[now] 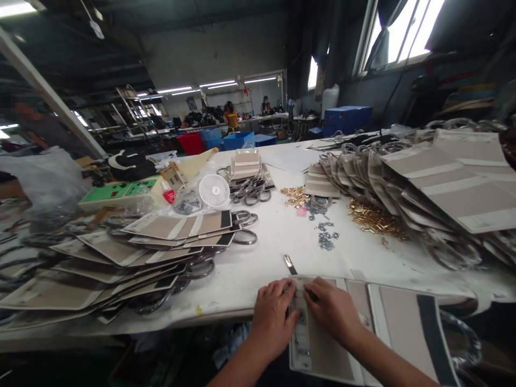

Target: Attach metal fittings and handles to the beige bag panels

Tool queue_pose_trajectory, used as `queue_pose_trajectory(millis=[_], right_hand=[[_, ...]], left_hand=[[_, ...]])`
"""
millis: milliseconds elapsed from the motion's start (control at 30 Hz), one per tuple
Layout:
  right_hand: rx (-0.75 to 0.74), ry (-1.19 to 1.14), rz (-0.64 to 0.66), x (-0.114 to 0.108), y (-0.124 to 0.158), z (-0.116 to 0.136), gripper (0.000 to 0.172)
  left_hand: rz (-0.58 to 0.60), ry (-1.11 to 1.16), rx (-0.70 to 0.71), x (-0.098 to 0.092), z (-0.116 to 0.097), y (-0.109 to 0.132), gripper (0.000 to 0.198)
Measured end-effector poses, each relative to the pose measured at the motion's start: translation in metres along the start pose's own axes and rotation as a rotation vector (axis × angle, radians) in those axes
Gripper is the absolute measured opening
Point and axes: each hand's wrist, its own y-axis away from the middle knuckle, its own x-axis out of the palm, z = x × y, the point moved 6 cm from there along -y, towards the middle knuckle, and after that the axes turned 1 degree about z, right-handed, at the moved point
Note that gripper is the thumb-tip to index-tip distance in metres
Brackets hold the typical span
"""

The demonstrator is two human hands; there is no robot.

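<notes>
A flat beige bag panel (pixel 328 352) with white bands, a black strip and a plastic-wrapped handle (pixel 463 338) lies at the table's front edge, partly over it. My left hand (pixel 274 317) rests on its left border, thumb and fingers apart. Across from it, my right hand (pixel 332 310) is closed, its curled fingertips pressed near the panel's top left corner. Something dark shows at those fingertips, too hidden to name. Small metal fittings (pixel 302 352) show along the panel's left border. Just beyond the panel lies a dark strip with a shiny metal end (pixel 287 262).
Stacked bag panels stand at left (pixel 105 258) and right (pixel 443 172), with a smaller stack (pixel 245 164) behind. Loose gold-coloured pieces (pixel 374 219) and grey metal plates (pixel 325 239) lie mid-table. A white fan (pixel 214 191) and red-labelled bottle (pixel 167 193) stand left. People are farther back.
</notes>
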Motion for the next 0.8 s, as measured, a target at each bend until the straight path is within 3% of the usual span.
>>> queue_pose_trajectory(millis=[400,533,633,800], right_hand=[[-0.029,0.067,0.020,0.005,0.003,0.013,0.028],[-0.058,0.030,0.025,-0.004,-0.002,0.012,0.027],[-0.049,-0.051,0.010,-0.030,-0.029,-0.014,0.023],[0.153,0.000,-0.162,-0.092,-0.101,-0.109,0.023]], left_hand=[[0.012,-0.119,0.030,0.004,-0.003,0.006,0.058],[0.003,-0.133,0.040,0.004,-0.001,0.010,0.059],[-0.026,-0.076,0.037,0.003,0.003,0.013,0.062],[-0.026,0.018,0.041,0.008,0.014,0.009,0.063]])
